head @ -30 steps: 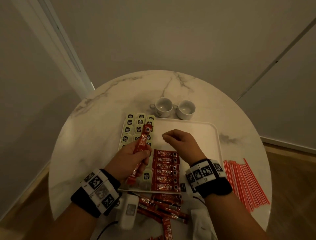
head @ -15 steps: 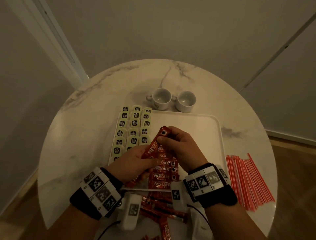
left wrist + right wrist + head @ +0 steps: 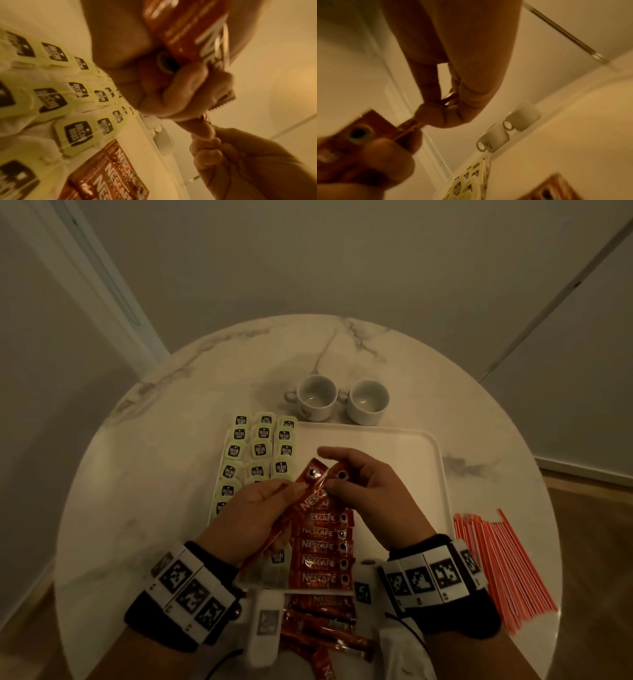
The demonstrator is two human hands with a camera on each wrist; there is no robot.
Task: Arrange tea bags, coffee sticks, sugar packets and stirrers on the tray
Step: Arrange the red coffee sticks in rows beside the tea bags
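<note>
Both hands have drawn together since a second ago, when the right hand hovered alone over the tray; now two coffee sticks fan apart between them, where half a second ago only one showed.

By size: the round marble desk [image 3: 144, 474] carries the white tray [image 3: 424, 460]. Beyond the tray stand two white cups [image 3: 317, 398]. Right of the tray lies a bundle of red stirrers [image 3: 503, 563]. On the tray's left part sit rows of pale green tea bags [image 3: 260, 450] with dark labels I cannot read. At the tray's middle a column of red sticks [image 3: 322, 547] reads "NESCAFE CLASSIC"; more loose ones [image 3: 322, 621] lie off its near edge.

Above the tray, the left hand [image 3: 253, 508] curls around one coffee stick [image 3: 310, 494] marked "NESCAFE". The right hand [image 3: 370, 491] pinches the tip of the other stick [image 3: 340, 474] between thumb and fingers, forefinger extended.
</note>
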